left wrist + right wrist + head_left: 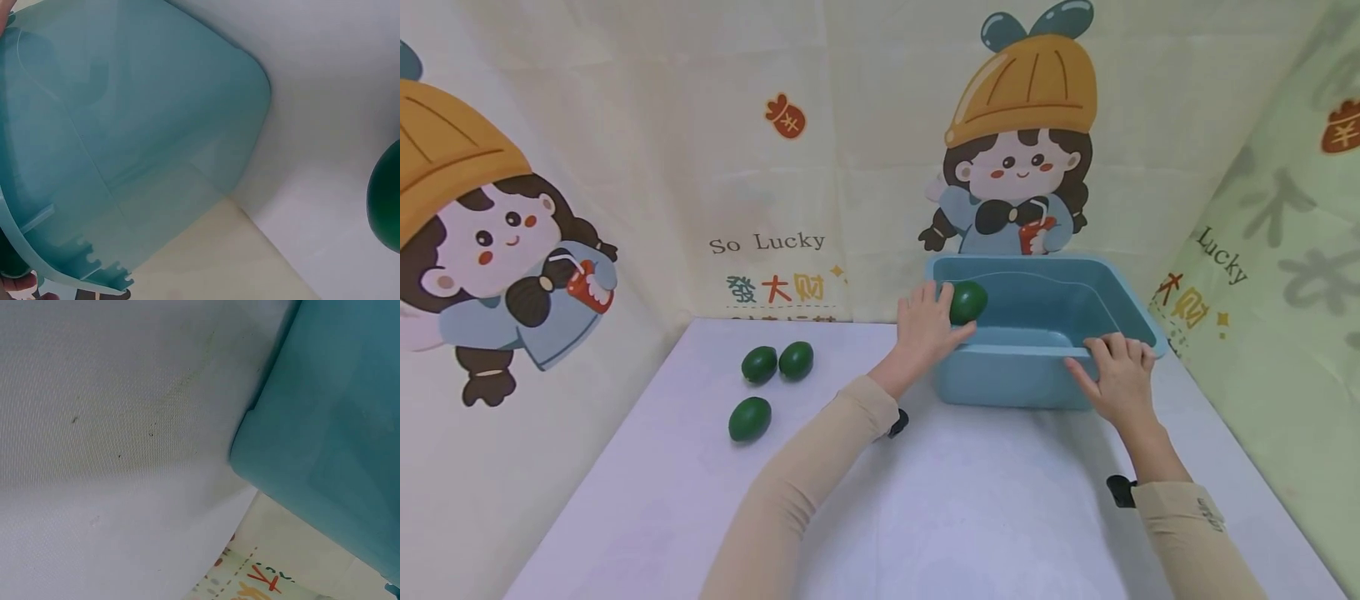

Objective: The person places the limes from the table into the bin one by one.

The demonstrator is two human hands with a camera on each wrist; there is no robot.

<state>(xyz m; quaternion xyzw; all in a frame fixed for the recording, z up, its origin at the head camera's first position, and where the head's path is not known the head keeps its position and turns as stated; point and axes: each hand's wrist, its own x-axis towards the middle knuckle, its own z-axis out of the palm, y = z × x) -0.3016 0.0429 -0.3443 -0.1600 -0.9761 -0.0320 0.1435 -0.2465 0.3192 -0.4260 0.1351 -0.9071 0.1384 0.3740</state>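
Observation:
A smooth, dark green, egg-shaped fruit (968, 302) is in my left hand (927, 323), held at the left end of a blue plastic bin (1015, 377). The thumb and fingers are around its left side, just over the rim. In the left wrist view, part of this fruit (10, 259) shows beside the bin's rim (25, 250), with fingertips below it. My right hand (1120, 375) grips the bin's front rim near the right corner, fingers over the edge and thumb outside. Only the bin's outer wall (325, 437) appears in the right wrist view; the hand is out of frame there.
Three more green fruits lie on the white table (970, 517) at left: two side by side at the back, a left one (759, 365) and a right one (796, 361), and a nearer one (750, 419). A printed cloth (880, 167) hangs right behind the bin.

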